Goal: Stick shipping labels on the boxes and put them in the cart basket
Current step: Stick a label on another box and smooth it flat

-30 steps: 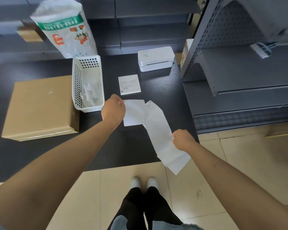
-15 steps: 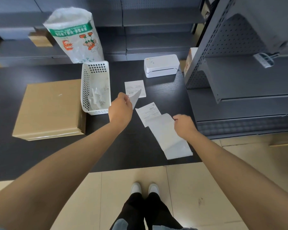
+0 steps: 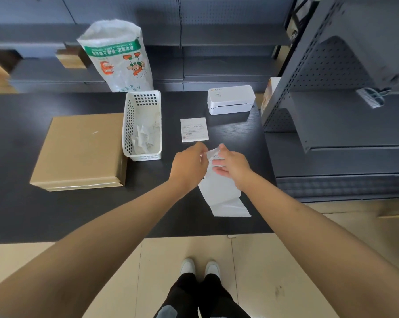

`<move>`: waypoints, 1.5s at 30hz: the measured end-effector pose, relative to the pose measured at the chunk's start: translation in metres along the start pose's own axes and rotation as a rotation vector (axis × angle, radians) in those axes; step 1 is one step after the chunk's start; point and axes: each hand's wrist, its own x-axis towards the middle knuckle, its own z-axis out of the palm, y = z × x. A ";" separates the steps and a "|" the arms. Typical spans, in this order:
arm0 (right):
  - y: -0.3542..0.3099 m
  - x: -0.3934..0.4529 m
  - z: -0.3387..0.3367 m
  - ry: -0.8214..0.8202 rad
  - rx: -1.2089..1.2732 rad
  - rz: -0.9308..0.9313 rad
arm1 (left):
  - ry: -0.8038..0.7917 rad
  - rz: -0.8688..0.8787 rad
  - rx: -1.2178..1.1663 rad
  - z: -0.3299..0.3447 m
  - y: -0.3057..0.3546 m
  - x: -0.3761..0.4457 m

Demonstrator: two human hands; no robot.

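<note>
Two bare hands meet over a black wood-grain worktop [image 3: 56, 214] as a person peels a shipping label. The left hand [image 3: 189, 165] has its fingers curled and pinching the upper end of a long white strip of label backing paper [image 3: 226, 196], where a small crumpled white label [image 3: 213, 153] lifts away; the right hand [image 3: 234, 165] grips the same end from the other side, thumb up and fingers loosely bent beneath the paper. The strip trails from the hands toward the worktop's near edge, its long axis running almost straight toward the person. A flat tan cardboard box [image 3: 81, 152] lies well to the left, beyond a white perforated plastic basket [image 3: 143, 99] holding crumpled paper scraps, so the left hand is the nearer one to carry the label across, and the move would run leftward past the basket. A printed white rectangular label [image 3: 195, 130] lies flat just beyond the hands, and a white label printer [image 3: 231, 99] sits farther back beside a printed white woven sack [image 3: 119, 58]. No cart basket is in view, and the box top appears to bear no label yet.
</note>
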 end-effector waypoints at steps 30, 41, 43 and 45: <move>-0.055 -0.050 0.109 -0.328 -0.002 -0.082 | 0.136 -0.400 -0.361 -0.127 -0.101 -0.016; -0.076 -0.044 0.276 -0.101 -0.291 -0.199 | 0.092 -0.388 -0.274 -0.214 -0.250 0.005; -0.073 -0.039 0.300 -0.044 -0.385 -0.236 | 0.073 -0.402 -0.247 -0.223 -0.274 0.004; -0.070 -0.035 0.319 -0.010 -0.448 -0.263 | 0.052 -0.428 -0.228 -0.229 -0.293 0.007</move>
